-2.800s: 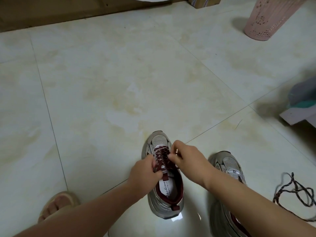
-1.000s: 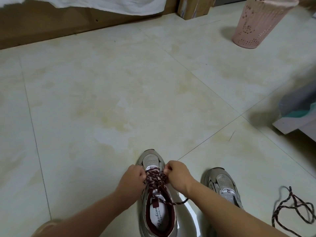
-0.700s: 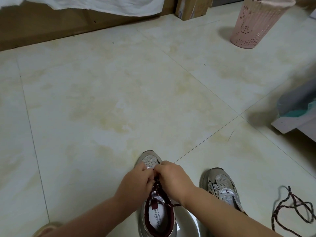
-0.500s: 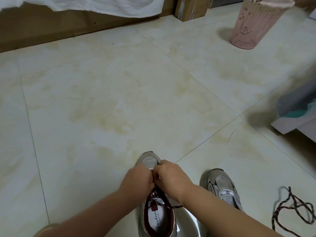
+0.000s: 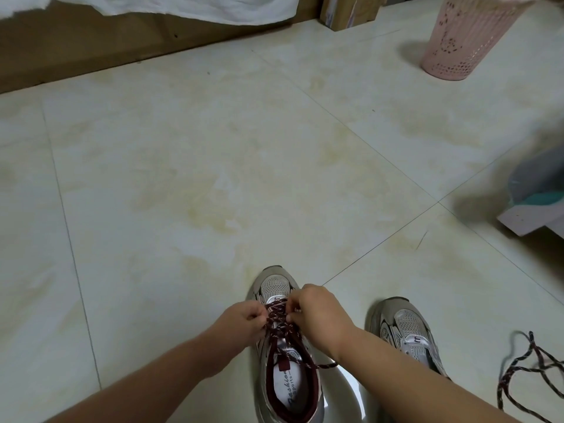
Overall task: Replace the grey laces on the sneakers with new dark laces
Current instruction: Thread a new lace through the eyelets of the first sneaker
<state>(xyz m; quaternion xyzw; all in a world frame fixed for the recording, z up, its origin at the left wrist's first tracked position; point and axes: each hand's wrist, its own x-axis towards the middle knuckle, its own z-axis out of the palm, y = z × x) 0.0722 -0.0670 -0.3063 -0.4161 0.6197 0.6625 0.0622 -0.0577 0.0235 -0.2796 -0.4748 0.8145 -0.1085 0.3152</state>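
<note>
Two sneakers (image 5: 287, 355) on pale tiled floor (image 5: 213, 178); pink basket (image 5: 467, 41) beyond.

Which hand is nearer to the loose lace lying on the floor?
Right. The right hand is on the laced sneaker, nearer the loose lace; the left hand is beyond it.

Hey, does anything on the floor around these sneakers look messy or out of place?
Only the loose dark lace, tangled on the tiles right of the second sneaker. One lace end trails off the sneaker being laced.
</note>
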